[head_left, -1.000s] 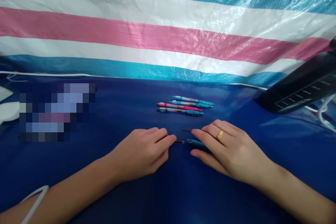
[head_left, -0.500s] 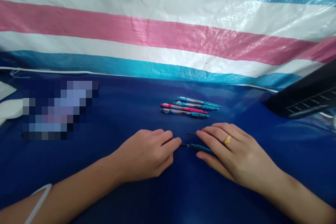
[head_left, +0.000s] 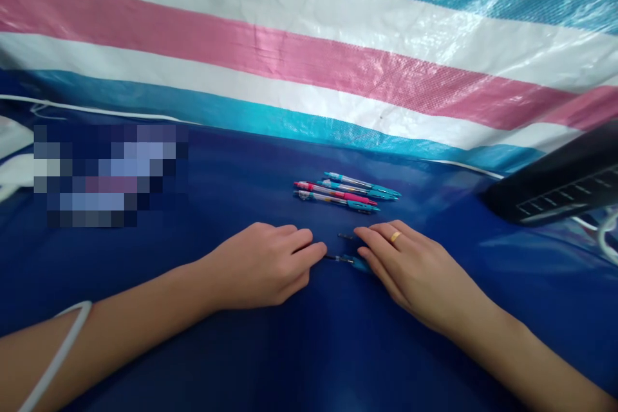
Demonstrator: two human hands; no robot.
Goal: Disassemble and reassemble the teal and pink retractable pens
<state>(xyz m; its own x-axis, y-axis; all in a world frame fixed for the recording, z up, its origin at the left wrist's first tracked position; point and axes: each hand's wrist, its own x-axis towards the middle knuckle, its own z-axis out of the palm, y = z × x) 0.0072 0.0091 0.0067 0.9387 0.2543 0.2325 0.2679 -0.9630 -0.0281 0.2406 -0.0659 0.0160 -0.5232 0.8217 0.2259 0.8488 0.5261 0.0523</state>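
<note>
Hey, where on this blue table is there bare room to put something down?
Free: the blue table on the near side of the left hand and right hand; also, beyond the left hand, between the pixelated patch and the pens. Crowded: the gap between the hands, where pen parts show.

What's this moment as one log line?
left hand: pinching thin pen refill | right hand: over blue pen barrel | nearby: small dark part | beyond: four pens, one pink-trimmed

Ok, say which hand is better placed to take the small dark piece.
Probably the right hand: its fingertips sit beside the small dark piece; the left hand is farther off and seems to pinch a dark rod.
</note>
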